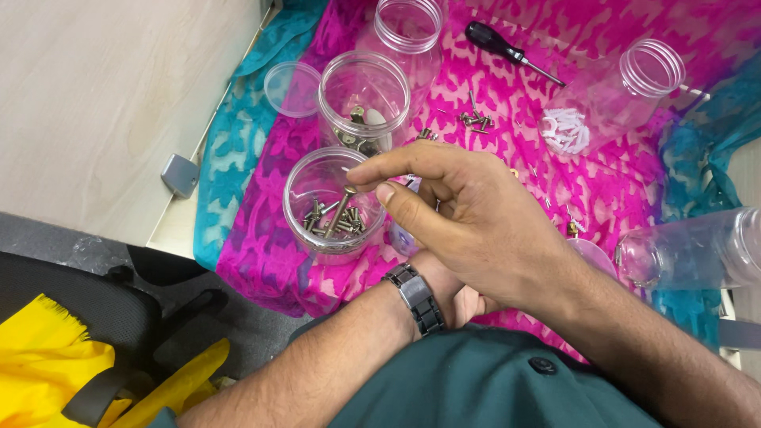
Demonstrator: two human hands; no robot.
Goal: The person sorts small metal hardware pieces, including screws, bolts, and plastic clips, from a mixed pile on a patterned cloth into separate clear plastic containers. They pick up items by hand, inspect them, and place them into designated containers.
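Five clear plastic jars are showing, two upright and holding metal hardware, and I'm pinching one long grey bolt [342, 208] with my right hand [468, 218]. It's hanging tilted over the nearest jar [333, 202], head up toward my fingertips. My left hand [456, 301] is lying mostly hidden beneath; I cannot tell its grip.

We see an evenly and brightly lit scene, the soft light falling from above so that shadows beneath the clear plastic jars [336, 200] stay faint on the pink cloth [507, 103]. Small glints of glare sit on the jar rims and on the watch [415, 296]. Focus holds across the counter, while the yellow cloth [47, 357] at the lower left corner looks slightly soft.
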